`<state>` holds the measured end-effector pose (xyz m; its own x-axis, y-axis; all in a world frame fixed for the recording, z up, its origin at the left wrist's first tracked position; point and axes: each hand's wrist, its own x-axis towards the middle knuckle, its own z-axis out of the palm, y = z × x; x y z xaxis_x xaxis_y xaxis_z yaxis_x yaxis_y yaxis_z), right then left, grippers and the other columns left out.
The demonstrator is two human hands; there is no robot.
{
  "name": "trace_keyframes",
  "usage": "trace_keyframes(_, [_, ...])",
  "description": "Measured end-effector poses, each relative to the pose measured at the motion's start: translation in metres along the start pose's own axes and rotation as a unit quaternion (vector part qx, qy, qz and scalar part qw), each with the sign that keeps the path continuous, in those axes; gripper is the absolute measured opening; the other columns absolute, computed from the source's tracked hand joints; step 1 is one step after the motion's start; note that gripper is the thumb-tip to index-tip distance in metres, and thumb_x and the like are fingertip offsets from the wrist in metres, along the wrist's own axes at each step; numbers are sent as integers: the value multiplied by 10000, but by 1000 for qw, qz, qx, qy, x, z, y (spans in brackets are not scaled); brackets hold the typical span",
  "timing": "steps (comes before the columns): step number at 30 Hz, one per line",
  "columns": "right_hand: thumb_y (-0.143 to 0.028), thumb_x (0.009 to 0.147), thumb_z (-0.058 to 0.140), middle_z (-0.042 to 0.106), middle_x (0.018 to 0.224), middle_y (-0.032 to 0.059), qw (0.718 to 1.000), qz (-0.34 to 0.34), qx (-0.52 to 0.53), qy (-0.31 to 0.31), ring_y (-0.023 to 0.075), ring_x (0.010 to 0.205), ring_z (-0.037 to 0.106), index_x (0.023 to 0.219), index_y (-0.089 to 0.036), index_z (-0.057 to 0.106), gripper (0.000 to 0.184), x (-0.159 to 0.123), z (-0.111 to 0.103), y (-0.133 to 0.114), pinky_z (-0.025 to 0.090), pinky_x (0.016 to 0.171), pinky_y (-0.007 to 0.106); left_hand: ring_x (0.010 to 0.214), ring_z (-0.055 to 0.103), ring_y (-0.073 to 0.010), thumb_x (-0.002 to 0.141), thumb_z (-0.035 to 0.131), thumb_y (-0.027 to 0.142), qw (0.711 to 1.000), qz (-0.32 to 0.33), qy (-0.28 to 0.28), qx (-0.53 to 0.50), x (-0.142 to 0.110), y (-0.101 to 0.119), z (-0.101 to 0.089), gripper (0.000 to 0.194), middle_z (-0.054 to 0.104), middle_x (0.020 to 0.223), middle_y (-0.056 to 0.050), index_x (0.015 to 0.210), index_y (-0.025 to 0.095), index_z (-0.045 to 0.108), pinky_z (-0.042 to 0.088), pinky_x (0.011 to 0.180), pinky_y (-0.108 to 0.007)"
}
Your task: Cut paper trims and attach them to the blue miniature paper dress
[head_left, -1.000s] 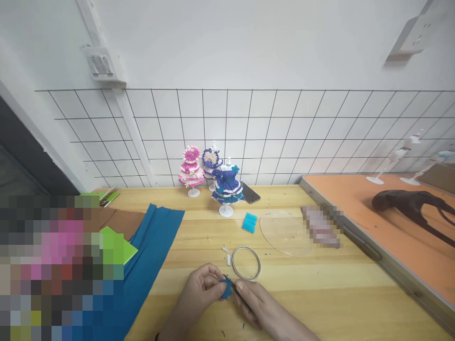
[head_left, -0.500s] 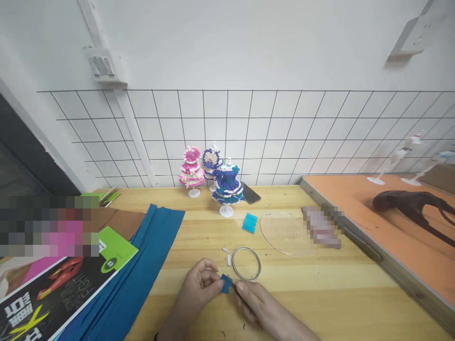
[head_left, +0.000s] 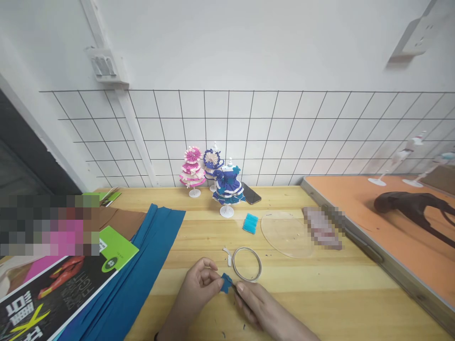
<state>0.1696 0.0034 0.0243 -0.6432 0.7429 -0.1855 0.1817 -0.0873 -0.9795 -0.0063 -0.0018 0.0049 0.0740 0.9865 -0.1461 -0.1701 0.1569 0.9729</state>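
Observation:
My left hand (head_left: pixel 202 284) pinches a small piece of dark blue paper (head_left: pixel 225 283) between thumb and fingertips, and the piece has an uneven, notched outline. Closed around a small dark tool (head_left: pixel 233 285), my right hand (head_left: pixel 254 300) hides most of it; the slim tip meets the paper's right edge, and I cannot tell its exact kind. Just beyond my hands lies a roll of narrow tape (head_left: pixel 246 264) with its loose end (head_left: pixel 227 257) to the left. A few tiny dark scraps (head_left: pixel 244 327) are on the wooden table (head_left: pixel 192 237).
Paper-dressed miniature stands (head_left: pixel 227 189) are at the back, with a phone (head_left: pixel 251 193) behind. A bright blue pleated piece (head_left: pixel 250 223) and a clear disc (head_left: pixel 284 234) lie mid-table. Blue sheets (head_left: pixel 142 274) and a magazine (head_left: pixel 67 289) cover the left. An orange board (head_left: pixel 355 199) borders the right.
The blue paper piece shows a more notched, angular outline than before and has turned slightly. Both hands keep nearly the same place and grip.

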Motion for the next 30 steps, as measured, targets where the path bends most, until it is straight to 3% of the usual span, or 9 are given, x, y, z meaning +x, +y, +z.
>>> trace_keyframes(6, [-513, 876, 243, 286, 534, -68, 1000, -2, 6, -6, 71, 460, 225, 624, -190, 346, 423, 1, 0, 0, 181, 421, 206, 529, 499, -85, 637, 670, 258, 1000, 7, 19, 6, 0, -2, 0, 272, 583, 540, 53, 761, 182, 439, 336, 532, -191])
trace_keyframes(30, [-518, 872, 248, 304, 545, -63, 1000, -4, 2, 6, 76, 468, 246, 653, -188, 386, 420, 3, 0, 10, 197, 430, 207, 534, 524, -105, 653, 656, 302, 999, 11, 28, 13, 1, 0, 1, 326, 571, 549, 44, 881, 162, 469, 389, 560, -239])
